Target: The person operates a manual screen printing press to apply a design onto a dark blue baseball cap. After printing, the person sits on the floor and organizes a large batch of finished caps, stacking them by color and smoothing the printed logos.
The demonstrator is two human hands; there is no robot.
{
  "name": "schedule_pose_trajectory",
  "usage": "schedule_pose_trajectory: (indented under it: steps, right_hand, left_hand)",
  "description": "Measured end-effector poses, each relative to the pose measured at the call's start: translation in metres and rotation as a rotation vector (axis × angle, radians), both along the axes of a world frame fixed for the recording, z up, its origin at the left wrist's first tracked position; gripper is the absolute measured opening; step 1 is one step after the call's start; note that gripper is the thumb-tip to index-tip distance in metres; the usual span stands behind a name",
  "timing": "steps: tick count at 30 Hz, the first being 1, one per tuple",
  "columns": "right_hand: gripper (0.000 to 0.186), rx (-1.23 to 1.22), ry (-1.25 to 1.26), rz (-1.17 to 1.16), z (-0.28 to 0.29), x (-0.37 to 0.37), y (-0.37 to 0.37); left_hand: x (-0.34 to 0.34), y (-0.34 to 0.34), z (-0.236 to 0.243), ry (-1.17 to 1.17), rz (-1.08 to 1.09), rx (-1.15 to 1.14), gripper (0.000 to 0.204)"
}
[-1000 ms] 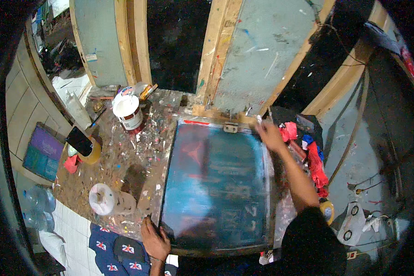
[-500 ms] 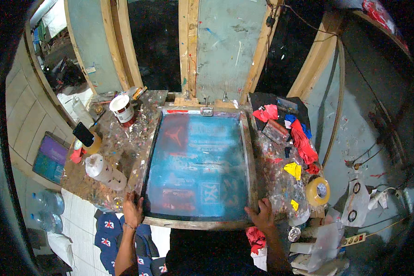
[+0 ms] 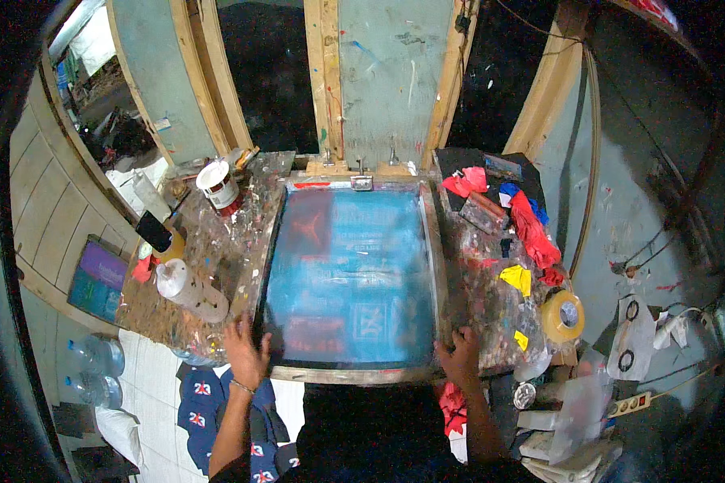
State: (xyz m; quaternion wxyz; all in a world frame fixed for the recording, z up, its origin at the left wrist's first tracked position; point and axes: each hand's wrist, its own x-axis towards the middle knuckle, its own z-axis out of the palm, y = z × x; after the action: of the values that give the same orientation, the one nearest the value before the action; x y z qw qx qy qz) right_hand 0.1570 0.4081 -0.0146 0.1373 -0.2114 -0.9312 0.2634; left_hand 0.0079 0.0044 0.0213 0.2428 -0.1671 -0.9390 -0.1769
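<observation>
A silk-screen frame (image 3: 353, 375) lies in front of me on the worktable, its mesh (image 3: 350, 282) stained blue with a reddish patch at the far left. A metal hinge clamp (image 3: 362, 183) is at its far edge. My left hand (image 3: 246, 354) is at the near left corner, fingers spread, with nothing in it. At the near right corner is my right hand (image 3: 459, 358), its fingers apart and slightly bent beside the wooden edge. Whether its fingertips touch the wood I cannot tell.
Left on the table stand a paint tub (image 3: 217, 189), a phone (image 3: 154, 232) and a white bottle (image 3: 192, 291). Red rags (image 3: 532, 233), yellow scraps (image 3: 516, 279) and a tape roll (image 3: 562, 316) lie right. Dark blue printed cloth pieces (image 3: 203, 410) are below, left.
Both hands have loosened from the frame's near corners; the left one's fingers have spread. The frame's near edge sits a little higher in the picture, and the view has shifted slightly.
</observation>
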Motion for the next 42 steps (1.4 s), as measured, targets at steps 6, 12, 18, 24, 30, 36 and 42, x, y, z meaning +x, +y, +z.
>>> schedule_pose_trajectory:
  steps: [6,12,18,24,30,36,42]
  right_hand:
    - [0.052,0.159,0.036,-0.025,0.000,0.000,0.009]
    - [0.047,-0.061,0.065,-0.029,0.046,-0.005,0.005]
    - [0.025,-0.067,0.096,0.145,0.136,-0.021,0.024]
    - [0.032,-0.610,0.485,-0.102,0.134,-0.002,0.067]
    - [0.023,-0.497,0.160,-0.207,0.109,0.025,0.066]
    - [0.021,-0.435,0.173,-0.142,0.060,0.039,0.072]
    - [0.027,-0.508,0.145,-0.017,0.073,0.029,0.039]
  left_hand:
    - [0.065,0.089,0.046,-0.281,-0.644,-0.020,0.063]
    - [0.072,0.096,0.047,-0.300,-0.642,0.020,0.039]
    - [0.056,0.101,0.113,-0.270,-0.618,0.051,0.044]
    - [0.048,0.113,0.139,-0.253,-0.589,0.093,0.043]
    - [0.060,0.104,0.101,-0.303,-0.621,0.070,0.040]
    - [0.063,0.106,0.095,-0.294,-0.653,-0.022,0.039]
    - [0.063,0.103,0.092,-0.313,-0.667,-0.060,0.038]
